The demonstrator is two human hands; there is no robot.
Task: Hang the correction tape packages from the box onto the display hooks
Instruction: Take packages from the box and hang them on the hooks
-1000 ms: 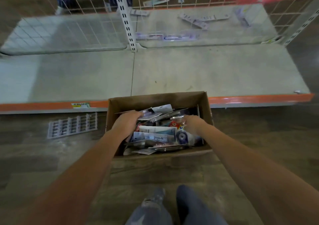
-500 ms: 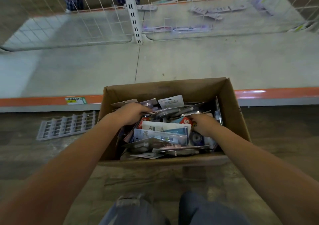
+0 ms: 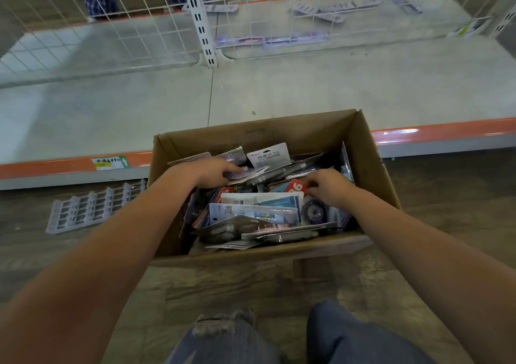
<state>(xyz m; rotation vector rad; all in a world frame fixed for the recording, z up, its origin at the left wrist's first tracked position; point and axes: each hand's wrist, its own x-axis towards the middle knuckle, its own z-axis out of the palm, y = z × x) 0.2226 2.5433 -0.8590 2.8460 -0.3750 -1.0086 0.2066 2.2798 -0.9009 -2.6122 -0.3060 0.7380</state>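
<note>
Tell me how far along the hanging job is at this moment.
Early stage. Nothing looks hung: no package shows on the wire grid. Both hands are in the box: the left hand pinches one package, the right hand sorts through others. The box is still full.

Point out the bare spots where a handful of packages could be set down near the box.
Bare: the shelf deck between the box and wire grid; the floor between box and knees. Crowded: inside the box, both hands among packages.
</note>
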